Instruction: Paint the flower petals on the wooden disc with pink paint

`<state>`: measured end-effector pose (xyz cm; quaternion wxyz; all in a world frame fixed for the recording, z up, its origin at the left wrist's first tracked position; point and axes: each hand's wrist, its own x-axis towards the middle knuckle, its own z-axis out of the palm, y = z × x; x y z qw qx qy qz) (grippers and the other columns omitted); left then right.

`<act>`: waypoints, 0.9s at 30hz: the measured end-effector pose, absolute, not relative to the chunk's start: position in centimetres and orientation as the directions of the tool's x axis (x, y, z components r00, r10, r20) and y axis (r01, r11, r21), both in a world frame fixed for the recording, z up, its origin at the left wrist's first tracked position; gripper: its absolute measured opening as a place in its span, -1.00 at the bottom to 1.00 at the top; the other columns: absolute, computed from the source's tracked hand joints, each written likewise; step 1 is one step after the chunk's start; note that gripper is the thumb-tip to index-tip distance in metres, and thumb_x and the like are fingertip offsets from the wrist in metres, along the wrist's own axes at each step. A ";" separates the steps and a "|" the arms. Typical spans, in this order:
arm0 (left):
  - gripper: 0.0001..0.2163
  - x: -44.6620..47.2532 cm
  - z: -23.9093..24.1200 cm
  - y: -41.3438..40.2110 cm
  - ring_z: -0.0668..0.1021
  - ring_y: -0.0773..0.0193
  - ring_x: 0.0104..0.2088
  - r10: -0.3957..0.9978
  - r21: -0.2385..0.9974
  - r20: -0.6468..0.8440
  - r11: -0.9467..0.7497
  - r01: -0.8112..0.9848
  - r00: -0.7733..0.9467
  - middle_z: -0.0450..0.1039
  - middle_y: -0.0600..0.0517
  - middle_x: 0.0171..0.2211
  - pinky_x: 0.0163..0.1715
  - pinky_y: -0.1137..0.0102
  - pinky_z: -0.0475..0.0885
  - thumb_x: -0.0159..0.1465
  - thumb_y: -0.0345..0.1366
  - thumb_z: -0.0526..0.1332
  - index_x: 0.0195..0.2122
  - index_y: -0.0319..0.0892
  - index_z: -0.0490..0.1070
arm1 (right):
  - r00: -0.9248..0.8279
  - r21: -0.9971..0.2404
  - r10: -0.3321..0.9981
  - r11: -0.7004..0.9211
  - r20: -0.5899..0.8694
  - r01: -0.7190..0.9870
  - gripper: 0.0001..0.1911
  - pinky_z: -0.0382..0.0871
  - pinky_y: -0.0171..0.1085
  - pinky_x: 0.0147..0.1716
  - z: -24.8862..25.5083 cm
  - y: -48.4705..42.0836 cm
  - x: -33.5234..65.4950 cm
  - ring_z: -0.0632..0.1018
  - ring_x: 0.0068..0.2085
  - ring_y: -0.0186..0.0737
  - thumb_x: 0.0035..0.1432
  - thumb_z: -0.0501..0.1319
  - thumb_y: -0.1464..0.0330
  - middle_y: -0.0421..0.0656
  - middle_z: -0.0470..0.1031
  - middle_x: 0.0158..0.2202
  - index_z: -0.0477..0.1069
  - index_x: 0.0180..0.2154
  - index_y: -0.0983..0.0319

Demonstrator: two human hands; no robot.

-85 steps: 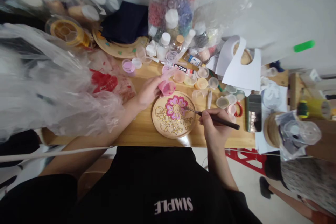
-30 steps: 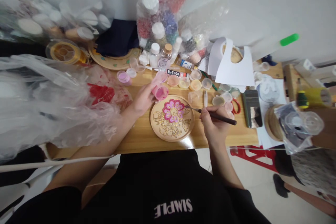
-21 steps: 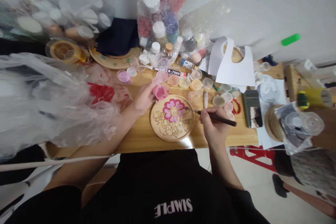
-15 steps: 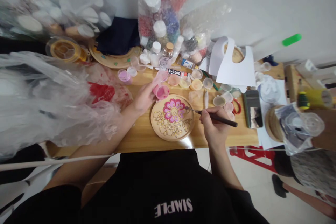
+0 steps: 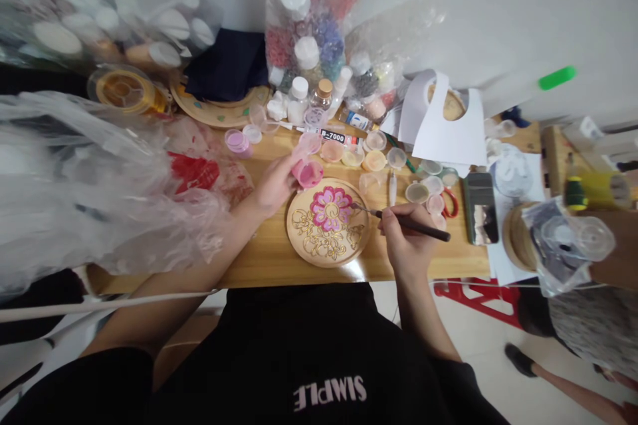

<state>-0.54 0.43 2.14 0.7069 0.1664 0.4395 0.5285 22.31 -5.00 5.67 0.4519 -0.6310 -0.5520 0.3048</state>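
A round wooden disc lies near the front edge of the wooden table, bearing a pink and magenta flower with gold outlines. My right hand is closed on a thin dark paintbrush whose tip touches the flower's right side. My left hand grips a small pink paint pot at the disc's upper left rim, its lid flipped open.
A row of small paint pots and a B-7000 glue tube sit behind the disc. Clear plastic bags crowd the left. Jars in bags, white paper, a phone and red scissors lie around. Another person's legs are at the right.
The brush tip has stayed at the flower's right petals with only slight shifts. My left hand keeps the pink pot in the same place. The camera view drifted a little.
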 end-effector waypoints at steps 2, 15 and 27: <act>-0.60 -0.5 2.3 0.5 0.37 0.42 -0.62 0.892 0.700 -0.448 0.385 -0.602 0.050 0.31 0.07 -0.63 -0.63 0.53 0.23 0.46 -0.32 0.16 -0.59 -0.21 0.34 | 0.199 -0.905 0.974 0.014 0.109 0.425 -0.81 0.39 -0.31 -0.54 5.6 -5.1 22.4 0.48 -0.56 -0.32 0.14 0.38 0.26 -0.28 0.49 -0.57 0.46 -0.45 0.16; -0.61 -0.5 2.3 0.4 0.37 0.42 -0.63 0.899 0.717 -0.434 0.382 -0.583 0.055 0.31 0.09 -0.63 -0.64 0.52 0.22 0.43 -0.23 0.26 -0.56 -0.19 0.32 | 0.193 -0.891 0.975 0.008 0.108 0.454 -0.78 0.39 -0.29 -0.54 5.4 -4.9 22.7 0.49 -0.55 -0.30 0.15 0.38 0.21 -0.27 0.50 -0.57 0.46 -0.45 0.16; -0.61 -0.4 2.3 0.4 0.38 0.41 -0.64 0.907 0.725 -0.417 0.369 -0.581 0.055 0.29 0.11 -0.63 -0.65 0.51 0.23 0.42 -0.21 0.27 -0.55 -0.18 0.30 | 0.175 -0.896 0.981 -0.001 0.086 0.444 -0.80 0.39 -0.30 -0.53 5.3 -5.3 22.7 0.50 -0.54 -0.31 0.16 0.38 0.25 -0.25 0.52 -0.55 0.47 -0.43 0.17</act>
